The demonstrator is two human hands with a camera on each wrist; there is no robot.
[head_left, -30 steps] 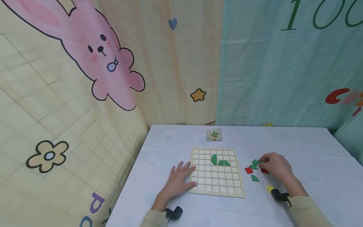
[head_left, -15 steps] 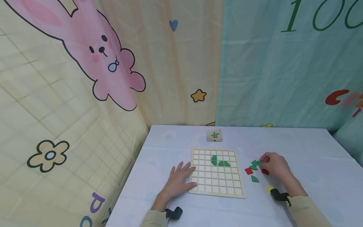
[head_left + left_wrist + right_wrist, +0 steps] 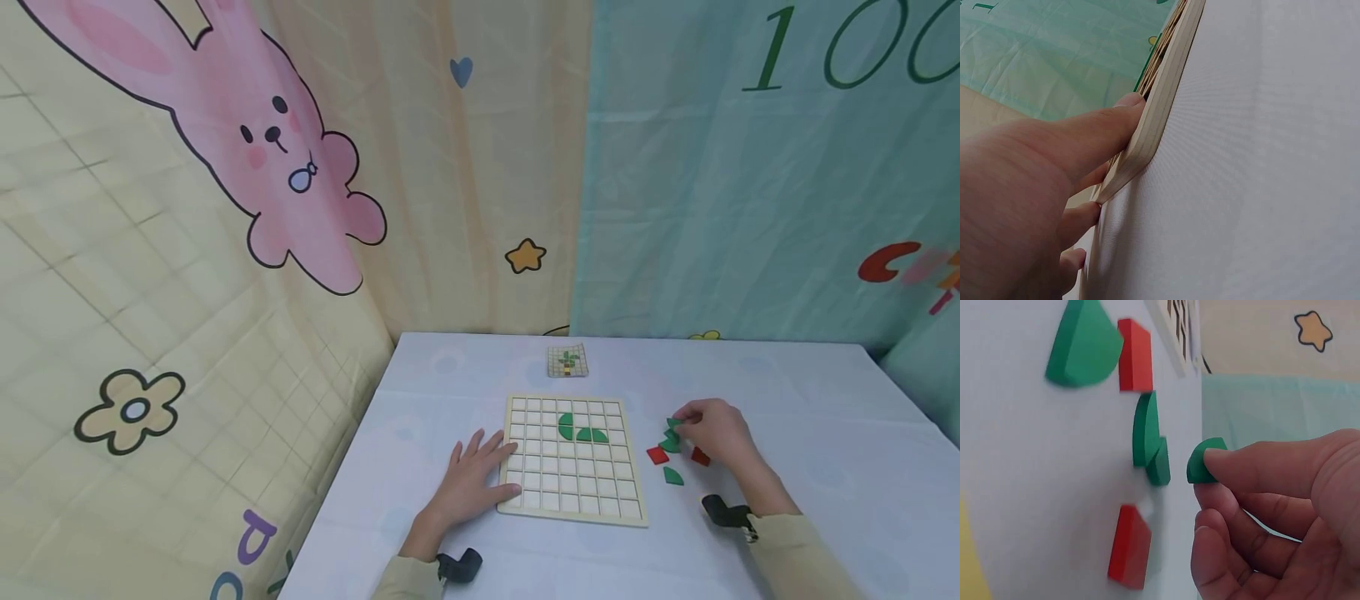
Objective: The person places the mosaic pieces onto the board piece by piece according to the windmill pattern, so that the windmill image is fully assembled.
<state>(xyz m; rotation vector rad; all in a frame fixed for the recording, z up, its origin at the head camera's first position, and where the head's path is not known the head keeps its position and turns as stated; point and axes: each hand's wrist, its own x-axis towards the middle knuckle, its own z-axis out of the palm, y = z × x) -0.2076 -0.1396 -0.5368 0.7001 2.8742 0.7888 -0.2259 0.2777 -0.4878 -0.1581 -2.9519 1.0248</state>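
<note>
My left hand (image 3: 474,477) lies spread along the left edge of the wooden grid board (image 3: 540,485); in the left wrist view its thumb (image 3: 1100,134) rests on the rim. Green quarter-circle tiles (image 3: 566,427) sit in several cells of the board's upper middle. To the right of the board, my right hand (image 3: 716,433) pinches a green quarter-circle tile (image 3: 1200,464) between thumb and fingertip, lifted off the table. Below it lie other green tiles (image 3: 1145,431) and two red square tiles (image 3: 1135,356). Nearest the board's lower right is a separate green tile (image 3: 672,476).
A small pattern card (image 3: 567,360) with a green, red and yellow figure lies behind the board. A yellow tile (image 3: 969,562) shows at the edge of the right wrist view. Printed curtains (image 3: 480,167) hang beyond the white table (image 3: 450,375).
My right hand has shifted slightly left and lifted a green tile off the cluster. The left hand stays in place on the board.
</note>
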